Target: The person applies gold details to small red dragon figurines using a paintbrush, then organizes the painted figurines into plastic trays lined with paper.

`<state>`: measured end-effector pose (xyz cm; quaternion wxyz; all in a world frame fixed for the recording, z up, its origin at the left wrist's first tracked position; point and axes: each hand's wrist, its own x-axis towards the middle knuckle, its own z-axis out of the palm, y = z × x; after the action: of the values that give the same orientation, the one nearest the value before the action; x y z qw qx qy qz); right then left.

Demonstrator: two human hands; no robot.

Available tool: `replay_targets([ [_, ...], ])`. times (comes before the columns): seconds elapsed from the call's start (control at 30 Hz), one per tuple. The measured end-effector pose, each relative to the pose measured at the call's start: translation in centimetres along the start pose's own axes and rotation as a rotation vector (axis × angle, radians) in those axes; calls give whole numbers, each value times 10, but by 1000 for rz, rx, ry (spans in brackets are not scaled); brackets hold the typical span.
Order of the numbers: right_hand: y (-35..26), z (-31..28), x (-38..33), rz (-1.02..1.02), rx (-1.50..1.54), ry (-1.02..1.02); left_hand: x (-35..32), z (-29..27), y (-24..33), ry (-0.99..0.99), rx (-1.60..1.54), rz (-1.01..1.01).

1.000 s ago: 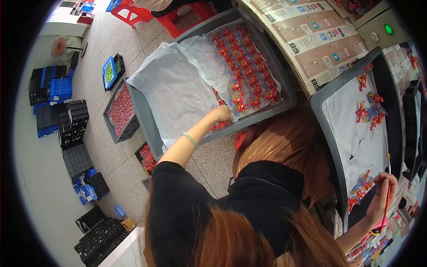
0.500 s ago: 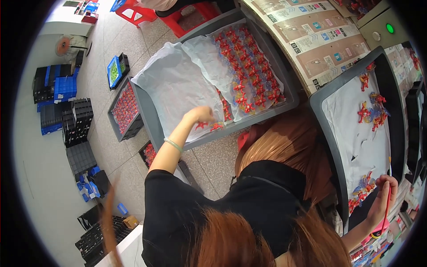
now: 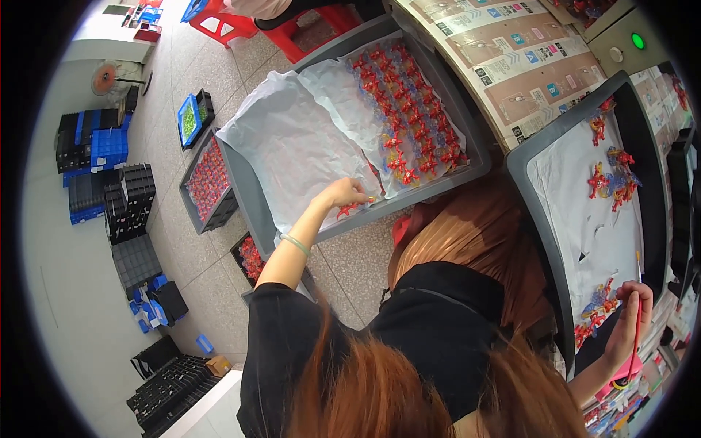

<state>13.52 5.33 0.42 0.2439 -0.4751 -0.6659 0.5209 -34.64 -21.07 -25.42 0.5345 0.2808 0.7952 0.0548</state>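
My left hand (image 3: 345, 192) reaches into a grey tray lined with white paper (image 3: 285, 139), its fingers closed at the tray's near edge. A small red plastic figure with a yellow bit (image 3: 370, 199) shows at the fingertips, mostly covered by them. Just below the hand, another red figure (image 3: 349, 209) lies on the paper. My right hand (image 3: 634, 310) is closed around a thin red brush (image 3: 637, 332), held upright beside the second grey tray (image 3: 537, 219) on the right. Near this hand lies a cluster of red, blue and clear figures (image 3: 597, 314).
Rows of red and translucent figures (image 3: 412, 109) fill the left tray's right part. More figures (image 3: 615, 182) lie farther up in the right tray. A cardboard-covered bench (image 3: 511, 66) stands between the trays' far ends. Bins of red pieces (image 3: 208, 175) stand on the floor; a red stool (image 3: 307, 33) is beyond.
My left hand has moved right and slightly down along the near edge, covering part of the red figures there. My right hand stays nearly in place with the brush.
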Motion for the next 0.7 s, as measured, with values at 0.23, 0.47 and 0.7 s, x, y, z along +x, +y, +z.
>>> replay_targets([
  [0.23,0,1,-1,-29,21,69,-15,-3,19,189,-152,216],
  [0.47,4,0,-2,-28,8,87,2,22,16,225,71,225],
  [0.7,6,-2,-4,-25,52,59,1,-14,21,152,-394,125],
])
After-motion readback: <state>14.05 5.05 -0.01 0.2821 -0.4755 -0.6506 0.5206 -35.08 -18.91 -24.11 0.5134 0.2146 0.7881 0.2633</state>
